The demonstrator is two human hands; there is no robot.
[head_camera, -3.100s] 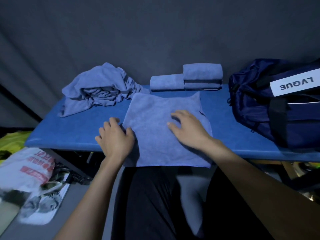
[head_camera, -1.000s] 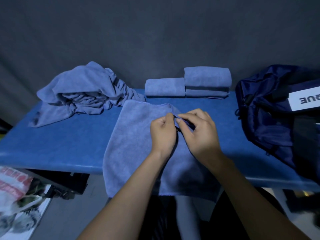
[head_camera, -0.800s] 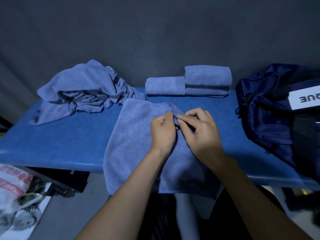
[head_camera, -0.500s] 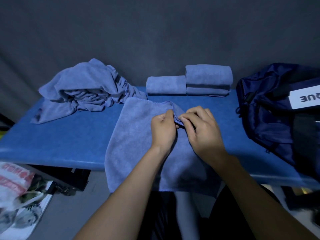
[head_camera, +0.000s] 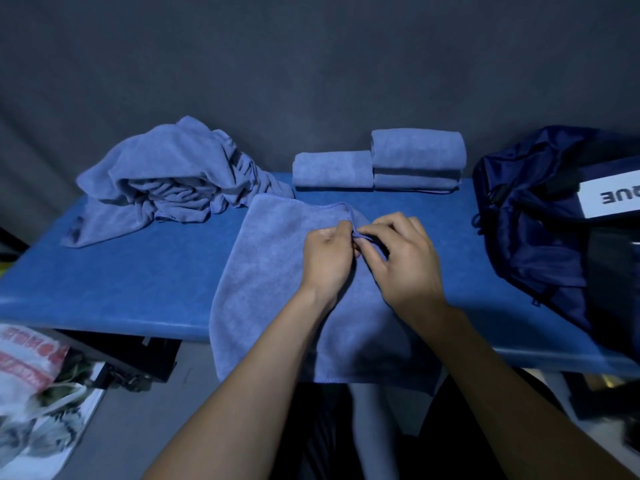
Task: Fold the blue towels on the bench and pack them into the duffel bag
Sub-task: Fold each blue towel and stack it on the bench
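Head view: left hand and right hand both pinching towel corner.

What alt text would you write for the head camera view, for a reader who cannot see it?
Both hands, the left hand and the right hand, pinch the far edge of a blue towel spread on a blue bench. Behind lie a crumpled pile and folded towels; a dark duffel bag sits right.

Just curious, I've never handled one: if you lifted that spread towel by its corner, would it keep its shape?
Probably not. The towel already droops limp over the bench edge, so it would likely hang floppy. Its corner bunches where both hands pinch it, suggesting soft, light cloth. The nap looks grippy, hardly slippery.
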